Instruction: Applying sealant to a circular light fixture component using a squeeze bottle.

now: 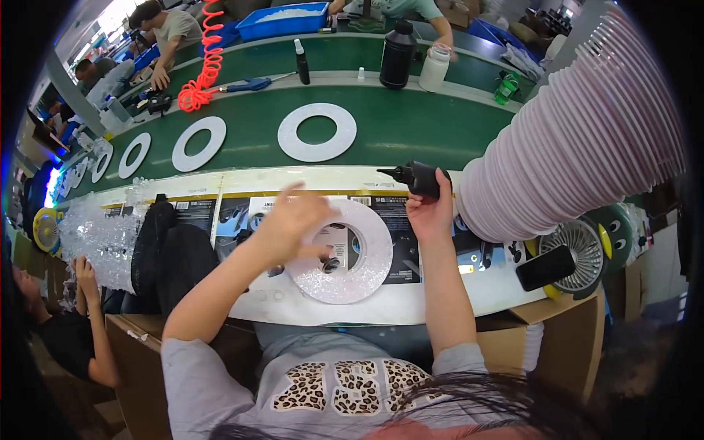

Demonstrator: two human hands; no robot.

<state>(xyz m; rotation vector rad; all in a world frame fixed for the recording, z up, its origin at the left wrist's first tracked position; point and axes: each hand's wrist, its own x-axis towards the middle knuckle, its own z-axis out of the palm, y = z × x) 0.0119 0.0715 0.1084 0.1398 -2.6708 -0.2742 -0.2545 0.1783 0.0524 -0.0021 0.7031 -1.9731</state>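
Fingers of my left hand (290, 220) spread on white ring (343, 253); right hand (429, 205), at two o'clock, grips black nozzle bottle (418, 178).

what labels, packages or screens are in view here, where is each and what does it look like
Dark printed sheet with small pictures and white label patches: flat on the bench, under the white ring.
Black phone, screen dark: right, leaning on a small round fan.
Brown cardboard box: lower right, below the bench.
Glowing blue-white screen: far left edge, blurred.
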